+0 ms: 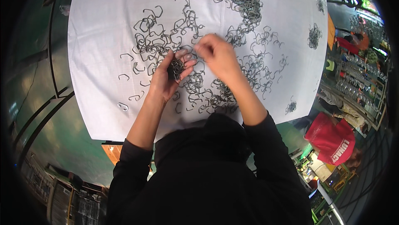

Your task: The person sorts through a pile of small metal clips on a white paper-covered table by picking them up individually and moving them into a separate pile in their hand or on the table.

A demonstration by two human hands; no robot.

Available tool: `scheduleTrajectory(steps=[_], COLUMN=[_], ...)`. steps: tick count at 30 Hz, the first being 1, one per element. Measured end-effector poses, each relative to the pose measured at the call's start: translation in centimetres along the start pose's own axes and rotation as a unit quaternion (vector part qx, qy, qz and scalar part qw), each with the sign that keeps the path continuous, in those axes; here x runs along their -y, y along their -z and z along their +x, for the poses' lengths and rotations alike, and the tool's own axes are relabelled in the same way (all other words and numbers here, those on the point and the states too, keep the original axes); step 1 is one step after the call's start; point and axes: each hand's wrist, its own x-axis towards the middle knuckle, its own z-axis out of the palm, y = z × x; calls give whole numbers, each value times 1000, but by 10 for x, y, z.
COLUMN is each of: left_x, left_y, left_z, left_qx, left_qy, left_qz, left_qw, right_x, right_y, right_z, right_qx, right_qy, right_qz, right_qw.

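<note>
My left hand (pixel 173 75) is cupped palm up over the table, its fingers curled round a small bunch of dark C-shaped wire clips (pixel 178 68). Just right of it, my right hand (pixel 217 55) is slightly blurred, with thumb and fingers brought together near the left fingertips. Whatever is in that pinch is too small to make out. Loose wire clips (pixel 151 38) lie scattered beyond and left of my left hand. More clips (pixel 254 65) spread to the right of my right wrist, and others lie below both hands.
A dense heap of clips (pixel 245 2) lies at the far side of the white-covered table (pixel 104 59). Smaller piles (pixel 314 36) sit near its right edge. A silver oval link (pixel 122 106) lies at the left. A person in a red shirt (pixel 330 137) is beyond the right edge, near shelving.
</note>
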Motion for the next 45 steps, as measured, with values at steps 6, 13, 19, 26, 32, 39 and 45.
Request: scheduleTrajectory(steps=[6, 13, 19, 26, 32, 39, 45], left_x=[10, 10, 9, 12, 14, 13, 17], left_y=[11, 16, 25, 24, 24, 31, 24], left_z=[6, 1, -16, -26, -34, -36, -33], left_qx=[9, -11, 33, 34, 31, 30, 38], left_qy=[10, 30, 31, 34, 17, 11, 33], left_qz=[-51, -103, -79, -50, -35, -9, -5], left_qw=[999, 994, 996, 998, 999, 999, 999], right_x=[-17, -21, -70, -49, -44, -66, -53], right_y=[11, 13, 51, 16, 29, 33, 11], right_z=[-28, -37, -16, -25, -8, -12, 10], right_qx=[-95, 38, -89, -28, -40, -148, -149], right_qy=[-135, -107, -182, 46, -21, -15, 12], right_qz=[-131, -91, -117, -121, -135, -178, -172], right_qw=[978, 989, 972, 991, 990, 973, 974])
